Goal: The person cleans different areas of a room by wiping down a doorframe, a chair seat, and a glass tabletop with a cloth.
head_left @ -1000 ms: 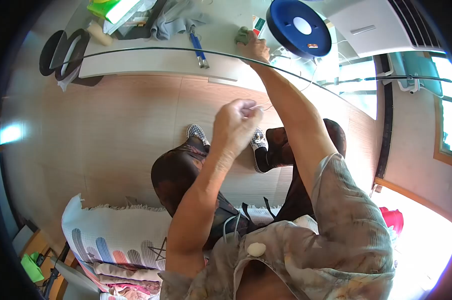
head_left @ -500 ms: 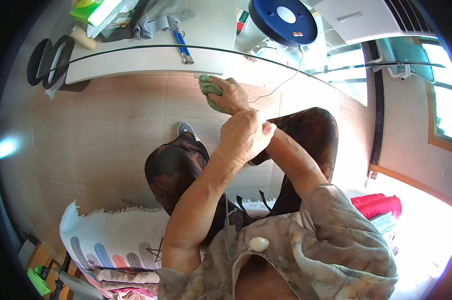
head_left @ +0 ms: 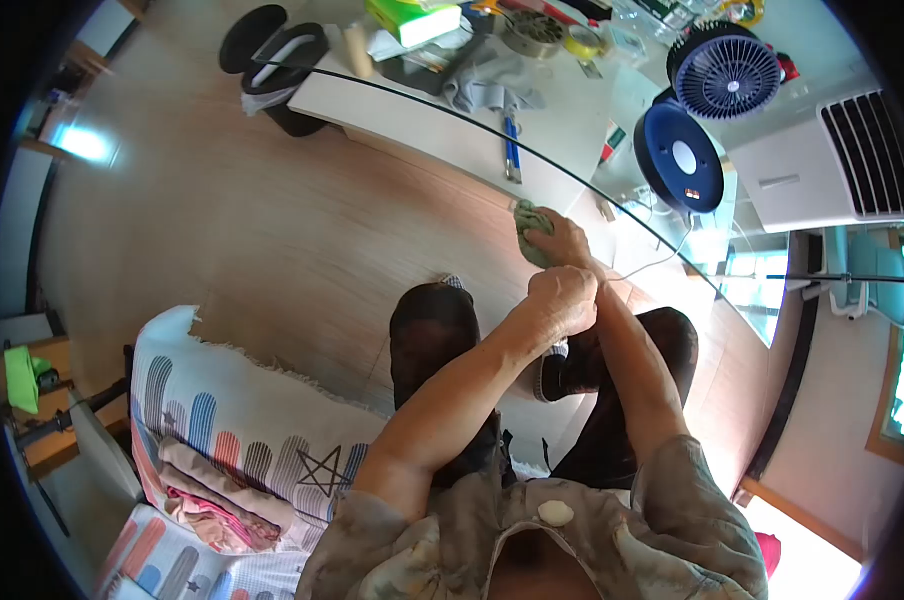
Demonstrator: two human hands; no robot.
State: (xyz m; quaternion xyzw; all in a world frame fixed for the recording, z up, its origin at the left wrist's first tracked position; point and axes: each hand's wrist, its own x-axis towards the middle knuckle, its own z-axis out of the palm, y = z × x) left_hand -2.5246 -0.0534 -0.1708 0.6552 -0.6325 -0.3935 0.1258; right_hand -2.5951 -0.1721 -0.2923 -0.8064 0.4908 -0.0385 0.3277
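A crumpled green cloth is in my right hand, with the fingers closed on it. My left hand is wrapped round my right wrist, so that wrist is mostly hidden. Both arms reach forward over my knees, near the front edge of the glass-topped table. A blue-handled tool lies on the table, just beyond the cloth.
On the table stand a dark blue fan with a round blue base, a grey cloth and a green tissue pack. A lidded bin stands at the left. Behind me is a patterned sofa cover.
My view has swung left and tilted, so the table and hands appear further right and the whole fan shows. The right hand still holds the cloth and the left still grips the wrist.
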